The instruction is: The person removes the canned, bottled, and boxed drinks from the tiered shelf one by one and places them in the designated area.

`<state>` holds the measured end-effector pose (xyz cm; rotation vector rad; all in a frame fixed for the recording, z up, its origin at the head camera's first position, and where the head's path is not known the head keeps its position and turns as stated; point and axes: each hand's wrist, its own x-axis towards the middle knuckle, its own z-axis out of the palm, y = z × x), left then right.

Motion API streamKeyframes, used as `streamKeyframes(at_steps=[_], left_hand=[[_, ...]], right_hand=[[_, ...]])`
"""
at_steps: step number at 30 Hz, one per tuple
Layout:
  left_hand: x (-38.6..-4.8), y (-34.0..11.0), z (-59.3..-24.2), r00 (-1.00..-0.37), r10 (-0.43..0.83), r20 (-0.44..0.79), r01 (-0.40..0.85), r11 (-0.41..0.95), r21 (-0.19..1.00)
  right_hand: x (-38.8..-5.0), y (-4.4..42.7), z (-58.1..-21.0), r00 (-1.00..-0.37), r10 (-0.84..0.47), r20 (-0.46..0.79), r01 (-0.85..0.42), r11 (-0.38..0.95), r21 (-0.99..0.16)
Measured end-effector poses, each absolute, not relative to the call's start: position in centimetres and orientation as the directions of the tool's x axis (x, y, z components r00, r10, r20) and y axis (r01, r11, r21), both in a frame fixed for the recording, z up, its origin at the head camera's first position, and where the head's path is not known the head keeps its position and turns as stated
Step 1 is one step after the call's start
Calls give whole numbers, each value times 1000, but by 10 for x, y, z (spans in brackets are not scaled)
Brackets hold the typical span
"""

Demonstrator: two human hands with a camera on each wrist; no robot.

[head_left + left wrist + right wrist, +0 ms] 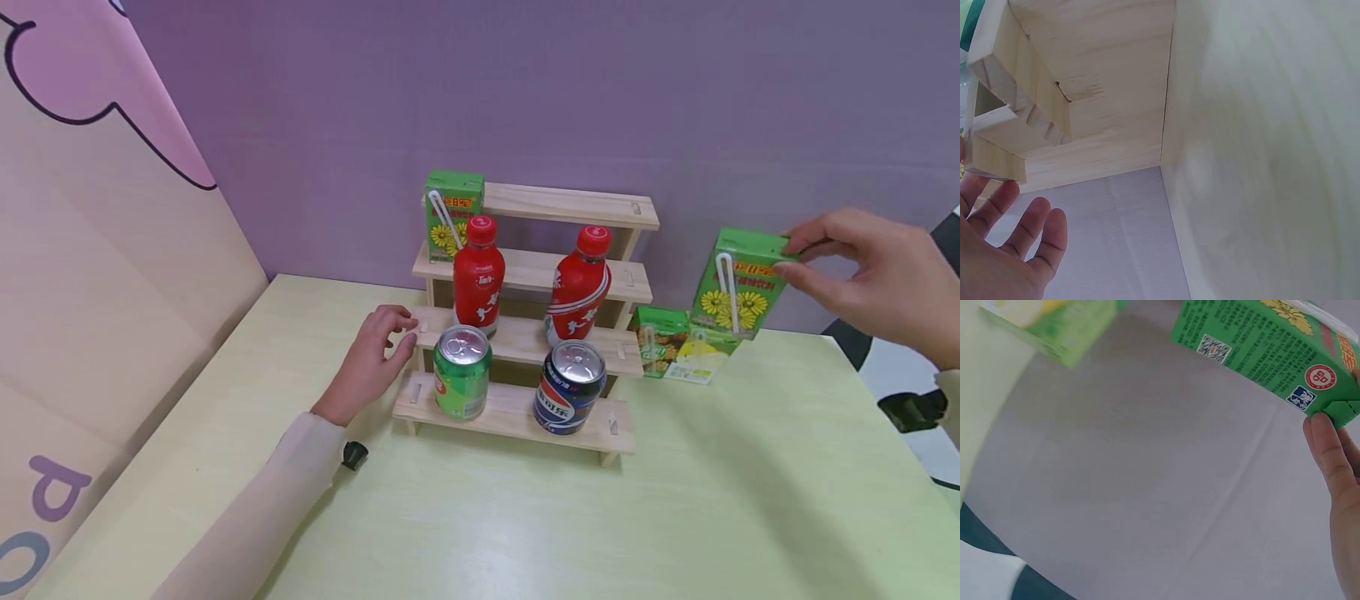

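Green drink carton (738, 285) hangs pinched in the right hand (885, 279).

there are two cans, one green can (459, 385) and one dark blue can (566, 396); two red bottles (478, 287) (579, 287); four drink cartons, made up of two flower-printed cartons (738, 279) (454, 208), one brown-pictured carton (660, 343) and one yellow-and-white carton (697, 362); one wooden stand (558, 200) with four shelves; one table (465, 517); two hands, one left hand (375, 358), one right hand (885, 271).
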<state>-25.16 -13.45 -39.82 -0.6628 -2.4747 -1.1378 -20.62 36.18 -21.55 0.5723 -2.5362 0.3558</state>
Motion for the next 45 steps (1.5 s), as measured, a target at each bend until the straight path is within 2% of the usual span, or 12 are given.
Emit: streamKeyframes(at_steps=[4,7,15,21,32,37,45], left_hand=[[-253,-134,-399,-838,270,474,536,573,621],[-253,-135,-399,-839,270,472,534,573,622],[-253,-134,-400,-845,263,465,525,571,631],[-252,-136,-402,-839,261,477,533,565,629],[-253,-136,-401,-829,272,489,549,564,617],[-254,-136,-402,-836,267,480,538,570,621],[-253,-136,-401,-846,264,463,524,572,632]], right_hand=[[-193,368,-245,-760,-356,544,-508,847,-156],[-188,371,-270,-755,-357,550,-539,815,-211],[-185,366,-337,-798,-298,525,-552,710,-437],[-189,359,-366,-813,-257,523,-547,648,-531],[-197,351,-378,-798,-272,539,-556,679,-480],[-198,348,-378,-789,-250,561,-535,728,-428],[-205,345,-379,-780,-221,586,-522,746,-414]])
